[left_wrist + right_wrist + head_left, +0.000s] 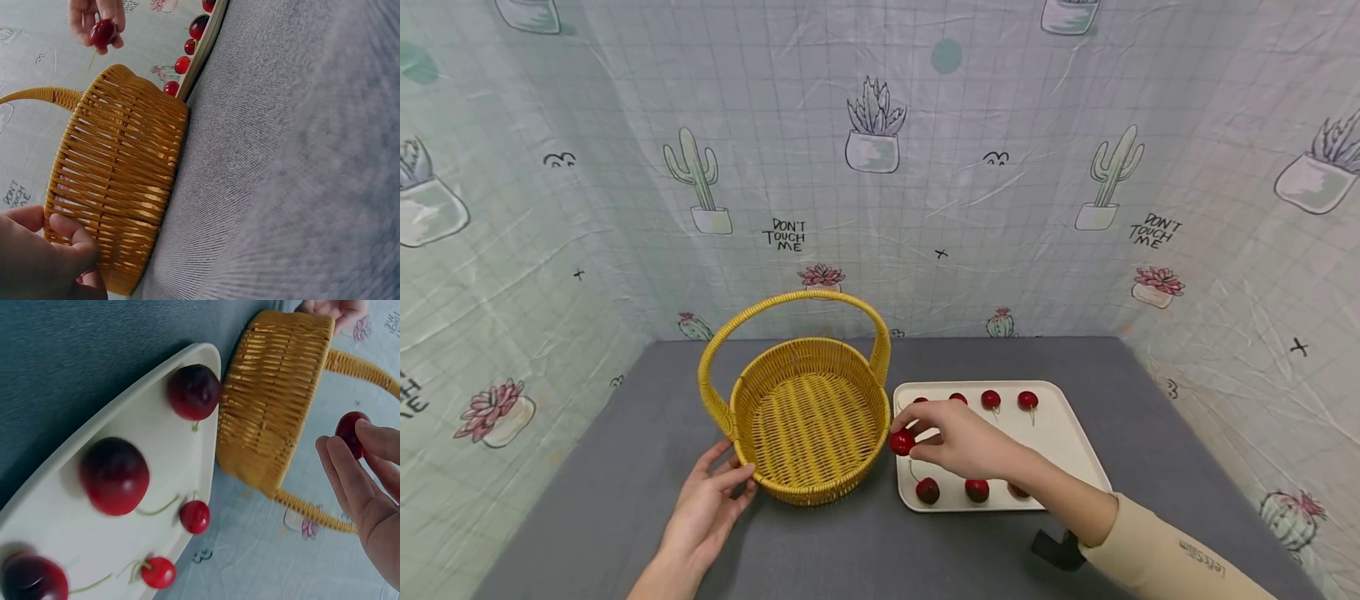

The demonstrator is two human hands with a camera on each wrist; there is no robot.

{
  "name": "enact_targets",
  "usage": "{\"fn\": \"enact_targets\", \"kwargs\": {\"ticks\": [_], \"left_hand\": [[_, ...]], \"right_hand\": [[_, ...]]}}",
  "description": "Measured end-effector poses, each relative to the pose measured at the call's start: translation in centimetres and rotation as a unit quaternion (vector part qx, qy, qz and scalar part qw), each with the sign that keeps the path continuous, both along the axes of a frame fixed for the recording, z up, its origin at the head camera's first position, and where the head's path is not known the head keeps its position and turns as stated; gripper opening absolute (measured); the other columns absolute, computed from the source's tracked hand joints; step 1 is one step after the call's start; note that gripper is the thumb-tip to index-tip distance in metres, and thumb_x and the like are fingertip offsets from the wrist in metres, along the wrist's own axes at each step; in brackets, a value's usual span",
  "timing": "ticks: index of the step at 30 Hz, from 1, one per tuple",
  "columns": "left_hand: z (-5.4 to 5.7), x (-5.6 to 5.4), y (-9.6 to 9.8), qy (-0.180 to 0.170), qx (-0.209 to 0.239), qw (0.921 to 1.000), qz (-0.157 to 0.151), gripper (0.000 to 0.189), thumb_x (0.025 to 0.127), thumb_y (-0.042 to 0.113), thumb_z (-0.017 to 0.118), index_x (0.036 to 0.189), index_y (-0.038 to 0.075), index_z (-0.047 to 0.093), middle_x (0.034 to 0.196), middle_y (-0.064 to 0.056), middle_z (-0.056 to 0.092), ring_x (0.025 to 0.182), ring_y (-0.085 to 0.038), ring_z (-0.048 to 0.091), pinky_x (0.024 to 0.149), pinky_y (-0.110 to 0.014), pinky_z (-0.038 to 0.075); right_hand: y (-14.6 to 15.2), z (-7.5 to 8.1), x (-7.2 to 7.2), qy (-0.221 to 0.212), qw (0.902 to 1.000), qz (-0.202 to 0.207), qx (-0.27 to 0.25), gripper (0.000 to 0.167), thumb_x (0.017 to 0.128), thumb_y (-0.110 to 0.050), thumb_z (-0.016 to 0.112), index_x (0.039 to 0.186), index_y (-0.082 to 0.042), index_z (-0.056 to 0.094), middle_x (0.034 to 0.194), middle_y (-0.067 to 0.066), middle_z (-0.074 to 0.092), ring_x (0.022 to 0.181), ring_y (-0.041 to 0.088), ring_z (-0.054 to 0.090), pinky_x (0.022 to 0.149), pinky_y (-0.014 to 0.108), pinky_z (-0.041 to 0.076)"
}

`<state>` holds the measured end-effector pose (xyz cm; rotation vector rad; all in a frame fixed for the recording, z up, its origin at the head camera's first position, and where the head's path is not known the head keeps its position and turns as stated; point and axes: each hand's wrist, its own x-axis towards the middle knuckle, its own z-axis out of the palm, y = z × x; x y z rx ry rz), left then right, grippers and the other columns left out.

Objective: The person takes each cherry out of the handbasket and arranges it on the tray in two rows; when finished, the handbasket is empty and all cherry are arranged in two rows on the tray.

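Observation:
My right hand pinches a dark red cherry between thumb and fingers, over the left edge of the tray and near the basket's right side. In the left wrist view, a thin stem hangs from this cherry. My left hand grips the rim of a yellow woven basket at its front left; the left wrist view has the thumb against the outer weave. The basket stands upright with its tall handle raised, and its woven floor shows bare. More cherries lie in rows on the cream tray, some partly hidden by my right arm.
Grey cloth covers the table. A curtain printed with cacti closes off the back and both sides. Near the front right, a black object sits by my right sleeve.

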<state>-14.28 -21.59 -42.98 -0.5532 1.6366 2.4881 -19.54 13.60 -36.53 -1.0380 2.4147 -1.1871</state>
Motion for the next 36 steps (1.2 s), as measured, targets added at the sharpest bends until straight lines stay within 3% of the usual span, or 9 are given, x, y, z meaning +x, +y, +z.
{"fn": "enact_targets", "kwargs": {"ticks": [6, 13, 30, 36], "left_hand": [[-0.1, 0.0, 0.0, 0.007, 0.001, 1.0, 0.001, 0.066, 0.104, -0.005, 0.052, 0.154, 0.012, 0.012, 0.132, -0.007, 0.045, 0.1, -0.012, 0.052, 0.082, -0.029, 0.047], [-0.1, 0.1, 0.1, 0.004, -0.003, 1.0, 0.007, 0.065, 0.103, -0.005, 0.054, 0.153, 0.013, 0.016, 0.127, -0.005, 0.048, 0.098, -0.012, 0.053, 0.082, -0.03, 0.047], [0.0, 0.1, 0.1, 0.003, -0.003, 1.0, 0.009, 0.065, 0.104, -0.005, 0.054, 0.153, 0.013, 0.015, 0.128, -0.006, 0.046, 0.097, -0.012, 0.053, 0.081, -0.03, 0.047], [0.0, 0.1, 0.0, -0.001, -0.002, 0.9999, 0.011, 0.067, 0.103, -0.004, 0.055, 0.154, 0.013, 0.015, 0.126, -0.006, 0.047, 0.097, -0.012, 0.053, 0.081, -0.03, 0.047]], "right_hand": [[2.0, -0.1, 0.6, 0.015, 0.9993, -0.033, 0.014, 0.028, 0.094, 0.0, 0.073, 0.119, -0.012, 0.068, 0.115, -0.004, 0.068, 0.107, 0.018, 0.068, 0.087, 0.03, 0.057], [4.0, -0.4, 1.3, 0.002, 0.998, -0.063, 0.008, 0.026, 0.094, -0.001, 0.074, 0.117, -0.011, 0.068, 0.114, -0.002, 0.068, 0.107, 0.022, 0.069, 0.089, 0.036, 0.057], [9.5, -1.0, 2.4, -0.009, 0.9907, -0.132, -0.03, 0.025, 0.093, -0.004, 0.075, 0.117, -0.009, 0.068, 0.116, 0.006, 0.069, 0.108, 0.03, 0.07, 0.081, 0.028, 0.057], [11.3, -1.6, 2.6, 0.01, 0.9871, -0.159, -0.018, 0.027, 0.092, -0.003, 0.076, 0.117, -0.011, 0.069, 0.114, 0.003, 0.069, 0.108, 0.029, 0.069, 0.081, 0.028, 0.057]]}}
